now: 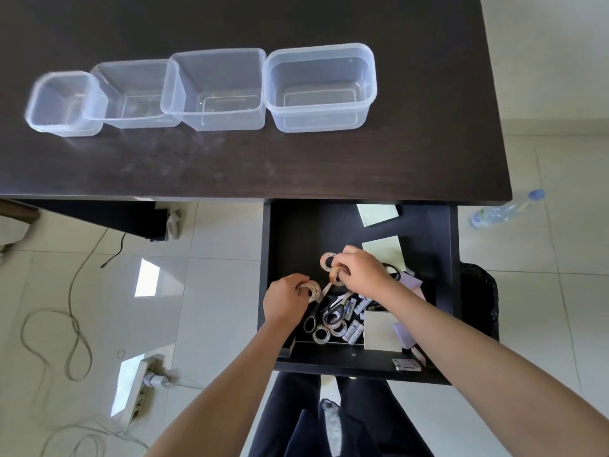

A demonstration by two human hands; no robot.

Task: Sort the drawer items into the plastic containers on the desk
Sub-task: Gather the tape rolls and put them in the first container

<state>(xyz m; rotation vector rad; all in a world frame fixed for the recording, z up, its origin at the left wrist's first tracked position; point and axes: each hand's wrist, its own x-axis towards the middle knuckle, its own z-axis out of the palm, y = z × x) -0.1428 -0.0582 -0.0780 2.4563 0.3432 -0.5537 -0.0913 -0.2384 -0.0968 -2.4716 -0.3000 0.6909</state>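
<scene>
Both my hands reach into the open dark drawer. My left hand grips a tape roll at the drawer's left side. My right hand pinches another tape roll, and a third roll lies just beyond its fingers. Below the hands lie black-handled scissors, more tape rolls, several batteries, note pads and a white box. Several clear plastic containers stand in a row on the dark desk, from the small left one to the right one, all holding nothing.
The desk edge runs above the drawer. A metal hinge plate lies on the drawer's front rim. On the tiled floor are a water bottle, a black bin, a power strip and loose cables.
</scene>
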